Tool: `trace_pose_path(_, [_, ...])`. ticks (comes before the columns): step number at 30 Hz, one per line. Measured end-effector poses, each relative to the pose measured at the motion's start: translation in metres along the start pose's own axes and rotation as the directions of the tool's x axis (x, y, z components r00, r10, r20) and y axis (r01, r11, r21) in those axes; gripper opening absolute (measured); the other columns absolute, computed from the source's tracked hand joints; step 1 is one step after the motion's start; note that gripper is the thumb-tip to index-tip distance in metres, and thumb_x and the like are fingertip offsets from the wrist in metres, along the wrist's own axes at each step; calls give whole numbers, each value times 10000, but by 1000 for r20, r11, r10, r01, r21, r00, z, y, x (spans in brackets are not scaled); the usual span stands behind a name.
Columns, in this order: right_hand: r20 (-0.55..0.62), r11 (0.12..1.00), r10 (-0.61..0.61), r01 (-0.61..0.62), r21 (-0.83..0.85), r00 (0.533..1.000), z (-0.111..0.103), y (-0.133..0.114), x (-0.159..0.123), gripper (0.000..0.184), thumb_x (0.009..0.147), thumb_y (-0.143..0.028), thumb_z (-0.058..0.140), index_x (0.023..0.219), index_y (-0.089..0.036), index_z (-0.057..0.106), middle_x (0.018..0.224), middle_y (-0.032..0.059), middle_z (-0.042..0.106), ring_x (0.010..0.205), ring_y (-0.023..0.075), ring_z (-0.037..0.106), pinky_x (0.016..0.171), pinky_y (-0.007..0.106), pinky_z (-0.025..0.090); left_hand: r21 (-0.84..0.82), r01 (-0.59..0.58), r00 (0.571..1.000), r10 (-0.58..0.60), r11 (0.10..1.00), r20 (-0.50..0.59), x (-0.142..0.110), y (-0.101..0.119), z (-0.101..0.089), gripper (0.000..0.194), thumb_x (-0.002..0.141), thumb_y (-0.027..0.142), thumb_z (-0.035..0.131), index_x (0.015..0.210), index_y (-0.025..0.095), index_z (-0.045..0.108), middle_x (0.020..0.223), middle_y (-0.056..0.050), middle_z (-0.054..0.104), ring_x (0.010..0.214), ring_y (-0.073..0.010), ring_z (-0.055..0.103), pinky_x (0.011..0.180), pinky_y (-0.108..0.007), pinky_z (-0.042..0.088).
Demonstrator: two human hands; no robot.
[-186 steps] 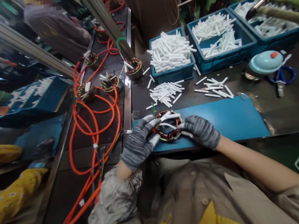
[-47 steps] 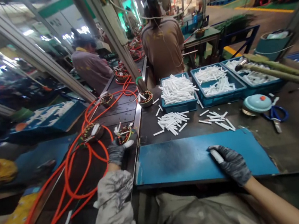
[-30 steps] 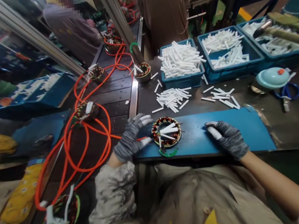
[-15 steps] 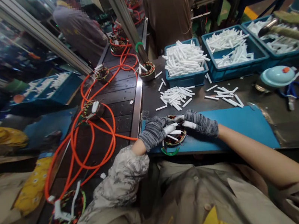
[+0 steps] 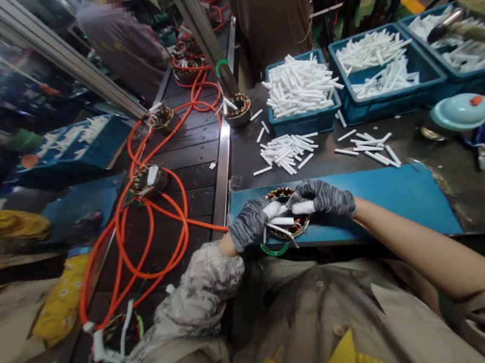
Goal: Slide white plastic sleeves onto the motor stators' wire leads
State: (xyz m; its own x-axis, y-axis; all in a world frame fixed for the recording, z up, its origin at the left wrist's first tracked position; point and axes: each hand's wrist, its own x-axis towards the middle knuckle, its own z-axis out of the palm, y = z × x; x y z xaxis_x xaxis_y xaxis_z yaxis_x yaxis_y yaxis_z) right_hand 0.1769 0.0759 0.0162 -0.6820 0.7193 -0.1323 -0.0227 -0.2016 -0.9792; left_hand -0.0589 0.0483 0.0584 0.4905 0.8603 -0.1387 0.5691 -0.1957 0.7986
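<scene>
1. The blue mat (image 5: 393,200) runs along the table's near edge, close to the person's body; it stretches well to the right of the right hand (image 5: 324,198); on the left it ends near a metal strip (image 5: 221,188).
2. The wound ring (image 5: 280,194) lies on the mat's left part, between both hands; its windings look red, black and yellowish; white tubes (image 5: 282,221) lie across it, and a green loop (image 5: 276,251) shows at its near side.
3. The left hand (image 5: 249,224) and right hand have fingers bent inward over the ring; whether they pinch a tube or a lead, I cannot tell.
4. Loose tubes (image 5: 288,151) lie just beyond the mat, before the blue bin (image 5: 304,119); orange cables (image 5: 184,206) crowd the left side.
</scene>
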Motion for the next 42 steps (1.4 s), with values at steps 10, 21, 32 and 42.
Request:
trace_pose_path(10, [-122, 760, -304, 163, -629, 945, 12, 3, -10, 283, 905, -427, 674, 1062, -219, 784, 932, 71, 774, 862, 225, 674, 917, 437, 535, 247, -3, 967, -60, 969, 247, 19, 17, -18, 452, 929, 563, 570, 935, 172, 798, 827, -52, 756, 763, -183, 666, 752, -293, 495])
trace_pose_path(21, [-367, 854, -307, 84, -514, 878, -3, 23, -70, 466, 942, -363, 640, 1397, -268, 595, 1233, 82, 735, 1057, 252, 713, 986, 476, 586, 426, -200, 979, 165, 883, 118, 47, 29, -6, 829, 670, 523, 894, 1372, 169, 633, 1376, -146, 638, 1260, -323, 590, 1106, -449, 448])
trace_pose_path(32, [-54, 710, -468, 339, -617, 882, 11, 19, -59, 352, 992, -409, 598, 1325, -324, 678, 1315, 57, 717, 1186, 261, 674, 1050, 473, 534, 399, -373, 917, 397, 838, 25, 24, 4, -10, 396, 879, 438, 760, 1227, 250, 738, 1382, -98, 637, 1330, -296, 552, 1191, -521, 396])
trace_pose_path(42, [-14, 920, -327, 315, -232, 945, 18, -2, -31, 326, 1005, -448, 578, 1272, -328, 722, 1332, 10, 721, 1226, 233, 666, 1106, 446, 504, 435, -373, 927, 354, 820, 127, 11, -11, -6, 382, 1033, 380, 495, 1332, 252, 694, 1508, -76, 555, 1498, -289, 380, 1291, -521, 254])
